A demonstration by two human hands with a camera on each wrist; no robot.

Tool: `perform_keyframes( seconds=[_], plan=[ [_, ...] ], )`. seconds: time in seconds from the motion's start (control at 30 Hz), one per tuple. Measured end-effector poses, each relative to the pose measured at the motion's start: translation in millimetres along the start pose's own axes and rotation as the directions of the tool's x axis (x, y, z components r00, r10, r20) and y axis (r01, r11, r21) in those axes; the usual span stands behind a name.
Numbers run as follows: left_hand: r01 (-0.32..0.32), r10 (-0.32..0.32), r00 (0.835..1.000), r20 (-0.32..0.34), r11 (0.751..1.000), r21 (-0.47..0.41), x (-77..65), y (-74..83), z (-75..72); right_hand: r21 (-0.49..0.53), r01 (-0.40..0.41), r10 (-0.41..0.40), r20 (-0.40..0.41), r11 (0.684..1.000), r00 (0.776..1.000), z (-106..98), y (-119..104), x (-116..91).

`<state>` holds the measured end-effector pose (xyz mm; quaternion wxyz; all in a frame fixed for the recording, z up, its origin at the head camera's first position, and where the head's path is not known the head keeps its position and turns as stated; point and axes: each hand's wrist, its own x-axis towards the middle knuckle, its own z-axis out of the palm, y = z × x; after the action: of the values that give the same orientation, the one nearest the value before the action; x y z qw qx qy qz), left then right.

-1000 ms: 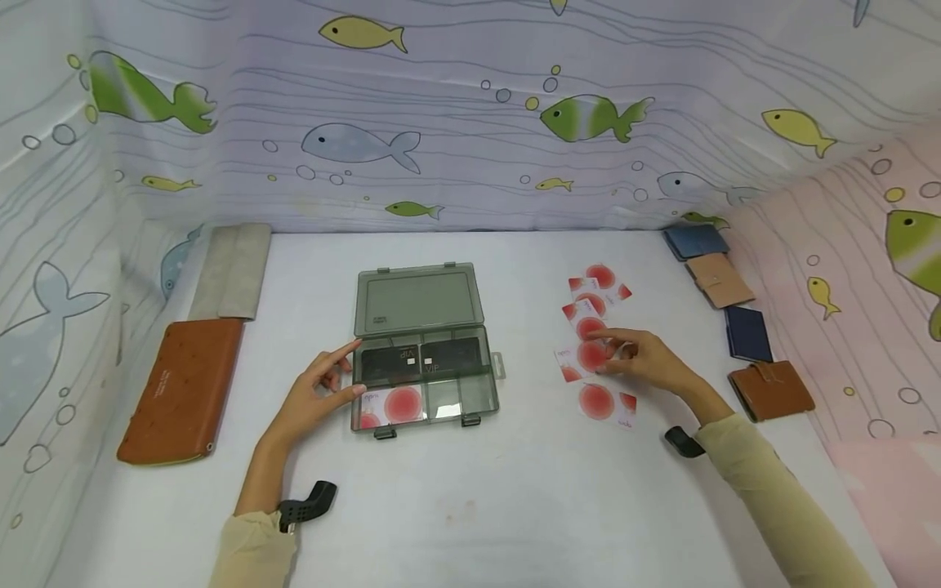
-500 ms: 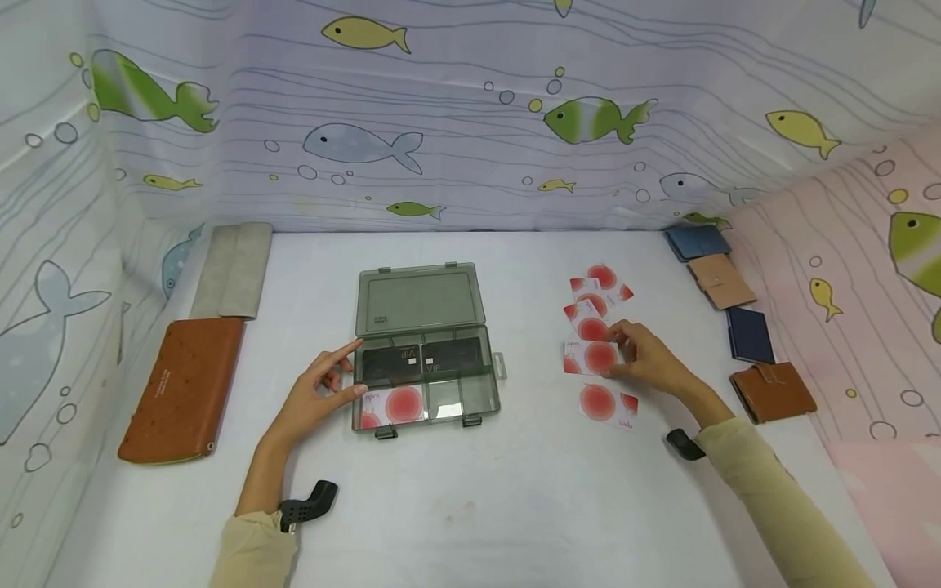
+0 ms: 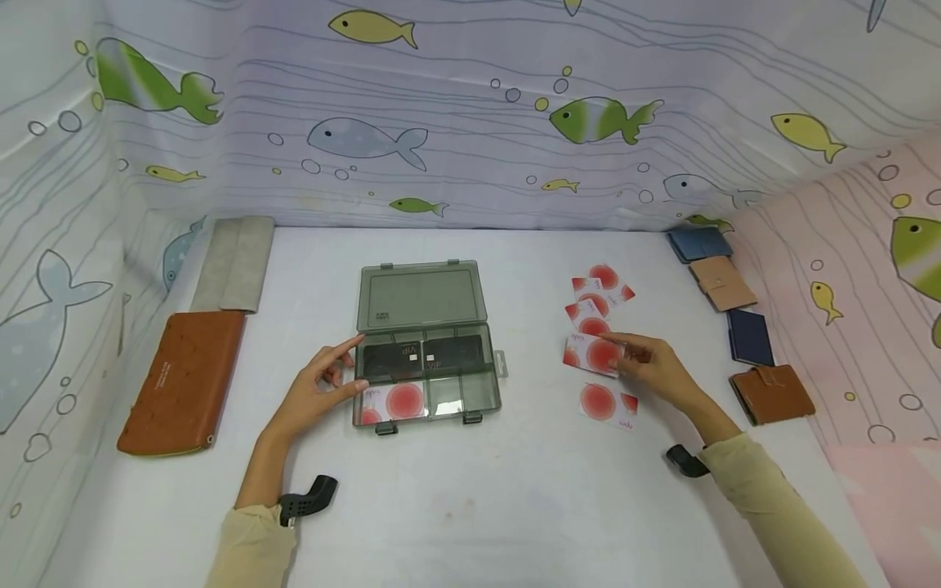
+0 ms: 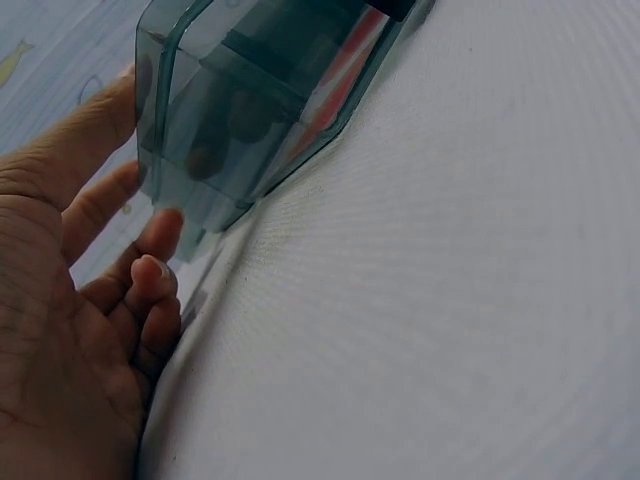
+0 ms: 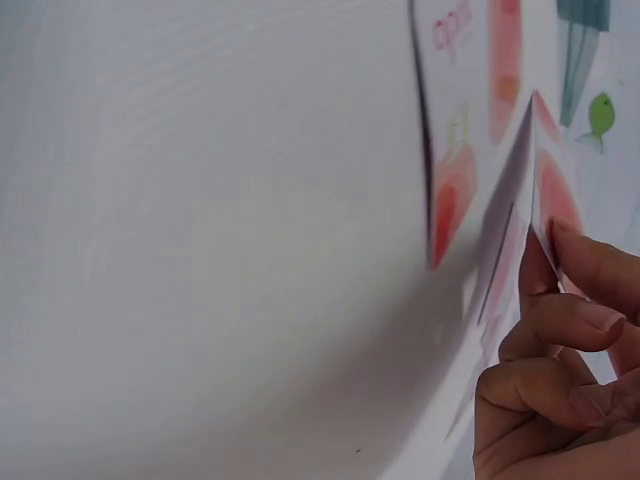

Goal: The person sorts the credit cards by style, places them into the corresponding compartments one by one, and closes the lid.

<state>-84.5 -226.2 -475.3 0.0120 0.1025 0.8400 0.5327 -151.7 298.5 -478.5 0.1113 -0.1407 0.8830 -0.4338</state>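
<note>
My right hand (image 3: 654, 367) pinches a white card (image 3: 592, 355) with a red circle by its right end. The card is tilted, its near edge raised, as the right wrist view also shows with the thumb on the card (image 5: 556, 200). Above it lie several overlapping cards of the same kind (image 3: 603, 278); below it is a single card (image 3: 608, 406). My left hand (image 3: 314, 392) rests its thumb and index finger against the left wall of a green see-through compartment box (image 3: 478, 396), lid open. Two black VIP cards (image 3: 390, 359) and one red-circle card (image 3: 394, 401) lie inside.
On the left are a brown zip wallet (image 3: 184, 384) and a grey folded case (image 3: 234, 263). Small wallets line the right side: blue (image 3: 698, 243), tan (image 3: 722, 282), navy (image 3: 750, 337) and brown (image 3: 772, 394). A fish-print curtain (image 3: 470, 114) stands behind the white table.
My right hand has taken hold of the fourth card from the top, shifted it slightly right and tilted it up. My left hand stays at the box.
</note>
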Motion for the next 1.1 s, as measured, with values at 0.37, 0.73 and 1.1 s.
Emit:
perform_keyframes(
  seconds=[0.37, 0.73, 1.1],
  plan=[
    [-0.006, 0.006, 1.0, 0.009, 1.0, -0.004, 3.2, 0.8, -1.1, 0.17, -0.041, 0.035, 0.038, 0.985, 0.999, 8, -28, 11],
    [-0.012, 0.012, 1.0, 0.007, 1.0, -0.016, 1.1, -0.1, -0.7, 0.203, -0.023, -0.023, 0.221, 0.979, 0.975, 48, -83, 38],
    [-0.022, 0.022, 1.0, 0.008, 1.0, -0.02, -0.6, -0.1, -0.6, 0.236, -0.051, -0.033, 0.341, 0.97, 0.94, 92, -117, 51]
  ],
)
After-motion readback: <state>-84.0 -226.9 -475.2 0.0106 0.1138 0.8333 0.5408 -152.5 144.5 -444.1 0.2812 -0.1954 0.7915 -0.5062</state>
